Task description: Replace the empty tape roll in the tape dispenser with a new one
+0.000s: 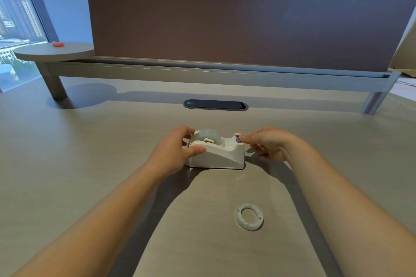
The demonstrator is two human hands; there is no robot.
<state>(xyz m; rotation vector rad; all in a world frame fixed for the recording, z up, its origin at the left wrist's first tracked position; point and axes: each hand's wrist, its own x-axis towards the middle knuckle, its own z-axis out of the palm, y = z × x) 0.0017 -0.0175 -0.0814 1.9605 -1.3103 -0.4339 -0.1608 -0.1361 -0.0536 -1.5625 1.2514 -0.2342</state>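
A white tape dispenser [221,158] stands on the desk in the middle of the head view. A clear tape roll [208,134] sits in its cradle. My left hand [174,153] grips the dispenser's left end, thumb on the near side, fingers behind. My right hand [266,143] is at the cutter end on the right, its thumb and forefinger pinched at the blade where the tape strip ends. The empty white core ring [249,216] lies flat on the desk, nearer to me and to the right.
A dark oval cable port [215,105] is set in the desk behind the dispenser. A raised shelf [202,72] with a brown divider panel [236,22] runs along the back. A small red object [58,44] lies on the round shelf end at left.
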